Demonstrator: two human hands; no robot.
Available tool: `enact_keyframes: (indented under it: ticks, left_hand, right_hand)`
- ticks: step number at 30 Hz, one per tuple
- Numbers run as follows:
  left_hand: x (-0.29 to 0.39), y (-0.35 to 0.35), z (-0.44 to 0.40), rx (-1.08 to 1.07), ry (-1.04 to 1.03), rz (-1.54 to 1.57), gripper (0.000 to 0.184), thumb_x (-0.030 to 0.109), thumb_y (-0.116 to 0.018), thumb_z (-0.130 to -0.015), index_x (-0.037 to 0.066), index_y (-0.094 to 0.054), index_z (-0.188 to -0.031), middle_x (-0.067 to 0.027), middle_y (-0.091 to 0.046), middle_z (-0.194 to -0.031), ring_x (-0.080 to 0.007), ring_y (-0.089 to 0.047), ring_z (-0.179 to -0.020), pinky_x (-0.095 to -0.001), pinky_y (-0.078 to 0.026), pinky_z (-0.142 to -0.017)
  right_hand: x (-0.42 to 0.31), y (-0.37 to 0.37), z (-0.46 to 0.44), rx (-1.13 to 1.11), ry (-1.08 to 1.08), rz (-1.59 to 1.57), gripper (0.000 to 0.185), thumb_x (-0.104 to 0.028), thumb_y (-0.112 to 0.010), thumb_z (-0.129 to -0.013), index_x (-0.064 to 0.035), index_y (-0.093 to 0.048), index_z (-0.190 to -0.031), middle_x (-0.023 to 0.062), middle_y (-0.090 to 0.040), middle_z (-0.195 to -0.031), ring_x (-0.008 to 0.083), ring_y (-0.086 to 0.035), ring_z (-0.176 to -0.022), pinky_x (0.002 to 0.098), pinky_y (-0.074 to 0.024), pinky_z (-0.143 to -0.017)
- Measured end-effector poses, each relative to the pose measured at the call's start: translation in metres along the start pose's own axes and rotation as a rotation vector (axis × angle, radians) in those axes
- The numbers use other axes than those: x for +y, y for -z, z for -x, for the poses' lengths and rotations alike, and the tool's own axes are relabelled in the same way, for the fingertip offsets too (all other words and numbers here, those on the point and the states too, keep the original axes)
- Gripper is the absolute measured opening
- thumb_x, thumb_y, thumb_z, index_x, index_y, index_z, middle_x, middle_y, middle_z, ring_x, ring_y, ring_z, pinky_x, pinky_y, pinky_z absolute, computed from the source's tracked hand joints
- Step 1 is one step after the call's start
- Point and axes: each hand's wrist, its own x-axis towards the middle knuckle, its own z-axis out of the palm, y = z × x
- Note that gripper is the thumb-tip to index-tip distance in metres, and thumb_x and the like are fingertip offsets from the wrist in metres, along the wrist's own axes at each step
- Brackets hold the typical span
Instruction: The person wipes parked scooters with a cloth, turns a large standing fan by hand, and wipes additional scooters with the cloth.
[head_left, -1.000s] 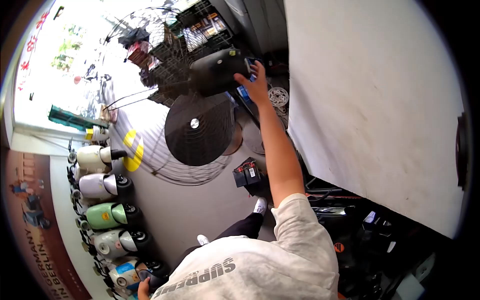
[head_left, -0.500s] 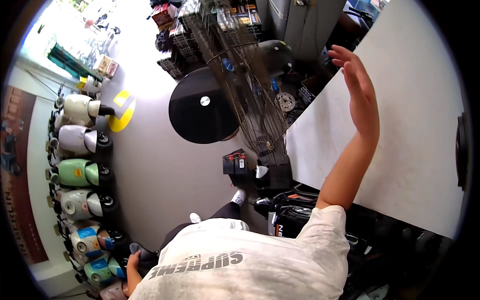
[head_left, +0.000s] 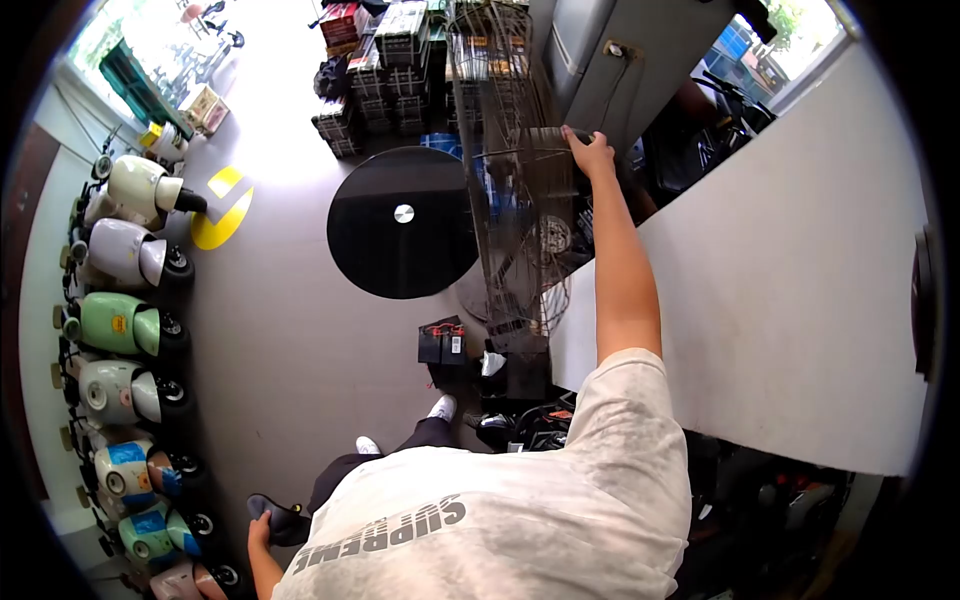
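Observation:
My right hand (head_left: pixel 592 153) reaches far forward, its fingers closed on the upper edge of a tall wire rack (head_left: pixel 510 250). The rack's dark wire frame stands on a black base, and its middle looks see-through and smeared. Low on the left, my left hand (head_left: pixel 262 528) grips the edge of a dark grey, saddle-shaped thing (head_left: pixel 284 520). My leg partly adjoins that thing, and its exact kind is unclear. Near the rack's foot sits a black battery (head_left: pixel 441 345) with red leads.
A round black tabletop (head_left: pixel 390 235) stands left of the rack. Stacked boxes (head_left: pixel 385 75) and a grey fridge-like cabinet (head_left: pixel 625 60) are behind. A white panel (head_left: pixel 780 280) fills the right side. Several scooters (head_left: pixel 120 325) line the left wall.
My right hand has gone from raised and open to gripping the wire rack, moving forward and left. The rack, tilted and blurred before, now appears more upright. My left hand keeps its hold.

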Motion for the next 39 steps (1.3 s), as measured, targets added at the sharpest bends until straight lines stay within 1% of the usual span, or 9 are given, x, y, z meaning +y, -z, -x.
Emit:
enact_keyframes:
  ticks: [5, 8, 10, 15, 17, 19, 23, 26, 39]
  left_hand:
    - [-0.032, 0.001, 0.043, 0.116, 0.085, -0.159, 0.072, 0.038, -0.068, -0.090, -0.013, -0.047, -0.137, -0.0295, -0.061, -0.124, -0.0396, -0.065, -0.108, -0.0516, -0.056, -0.082]
    - [-0.044, 0.000, 0.050, 0.090, 0.099, -0.208, 0.076, 0.038, -0.069, -0.090, -0.015, -0.044, -0.138, -0.0309, -0.059, -0.127, -0.0407, -0.064, -0.111, -0.0527, -0.055, -0.083]
    - [-0.052, 0.001, 0.049, 0.086, 0.121, -0.176, 0.077, 0.039, -0.069, -0.090, -0.016, -0.043, -0.138, -0.0312, -0.059, -0.127, -0.0412, -0.063, -0.111, -0.0534, -0.055, -0.083]
    - [-0.037, 0.001, 0.038, 0.118, 0.090, -0.109, 0.072, 0.038, -0.067, -0.091, -0.014, -0.047, -0.135, -0.0291, -0.061, -0.123, -0.0386, -0.067, -0.102, -0.0496, -0.056, -0.082]
    - [-0.026, 0.001, 0.034, 0.092, 0.091, -0.077, 0.070, 0.038, -0.067, -0.091, -0.014, -0.048, -0.134, -0.0287, -0.062, -0.121, -0.0380, -0.067, -0.102, -0.0486, -0.055, -0.083]
    - [-0.007, -0.003, 0.031, 0.068, 0.085, -0.038, 0.069, 0.037, -0.068, -0.091, -0.014, -0.049, -0.133, -0.0283, -0.063, -0.119, -0.0373, -0.067, -0.101, -0.0476, -0.055, -0.084]
    - [0.023, -0.009, 0.019, 0.118, 0.003, -0.113, 0.067, 0.035, -0.068, -0.091, -0.017, -0.050, -0.130, -0.0285, -0.064, -0.115, -0.0371, -0.068, -0.100, -0.0472, -0.056, -0.084]
    - [0.043, -0.017, 0.010, 0.041, -0.030, -0.079, 0.068, 0.034, -0.068, -0.091, -0.018, -0.049, -0.130, -0.0291, -0.064, -0.115, -0.0370, -0.068, -0.101, -0.0473, -0.056, -0.083]
    - [0.056, -0.042, -0.046, 0.021, -0.072, -0.186, 0.082, 0.042, -0.070, -0.088, -0.019, -0.043, -0.137, -0.0337, -0.057, -0.130, -0.0394, -0.062, -0.116, -0.0446, -0.051, -0.094]
  right_hand:
    - [0.026, -0.028, -0.040, 0.089, 0.179, 0.117, 0.081, -0.067, -0.062, -0.082, -0.0109, -0.056, -0.140, 0.0227, -0.058, -0.134, 0.0356, -0.057, -0.124, 0.0455, -0.0467, -0.104]
    - [0.106, -0.076, -0.145, 0.373, 0.960, 0.546, 0.059, -0.052, -0.060, -0.093, -0.0130, -0.059, -0.137, 0.0206, -0.062, -0.129, 0.0325, -0.060, -0.119, 0.0444, -0.0487, -0.101]
    - [0.099, -0.066, -0.142, 0.544, 1.378, 0.957, 0.038, -0.014, -0.048, -0.103, -0.0162, -0.058, -0.140, 0.0196, -0.064, -0.125, 0.0304, -0.060, -0.119, 0.0416, -0.0500, -0.098]
    - [0.083, -0.049, -0.127, 0.562, 1.402, 1.148, 0.049, -0.014, -0.051, -0.101, -0.0185, -0.047, -0.150, 0.0183, -0.063, -0.127, 0.0321, -0.058, -0.121, 0.0427, -0.0520, -0.094]
    - [0.076, -0.041, -0.112, 0.493, 1.326, 1.020, 0.051, -0.012, -0.048, -0.102, -0.0177, -0.043, -0.152, 0.0179, -0.062, -0.130, 0.0320, -0.058, -0.122, 0.0438, -0.0525, -0.093]
    - [0.112, -0.072, -0.144, 0.553, 1.380, 1.189, 0.052, -0.034, -0.055, -0.101, -0.0145, -0.048, -0.149, 0.0188, -0.060, -0.134, 0.0334, -0.058, -0.123, 0.0456, -0.0511, -0.096]
    - [0.112, -0.068, -0.104, 0.116, 0.595, 0.087, 0.098, -0.082, -0.061, -0.075, -0.0091, -0.055, -0.140, 0.0193, -0.061, -0.132, 0.0362, -0.058, -0.123, 0.0466, -0.0475, -0.102]
    - [-0.005, 0.002, 0.027, 0.156, 0.106, 0.056, 0.091, -0.078, -0.059, -0.079, -0.0091, -0.056, -0.139, 0.0194, -0.060, -0.133, 0.0361, -0.058, -0.123, 0.0462, -0.0476, -0.101]
    - [-0.004, -0.013, 0.072, 0.395, -0.028, -0.030, 0.086, -0.072, -0.062, -0.082, -0.0068, -0.052, -0.138, 0.0217, -0.056, -0.133, 0.0412, -0.059, -0.117, 0.0487, -0.0496, -0.097]
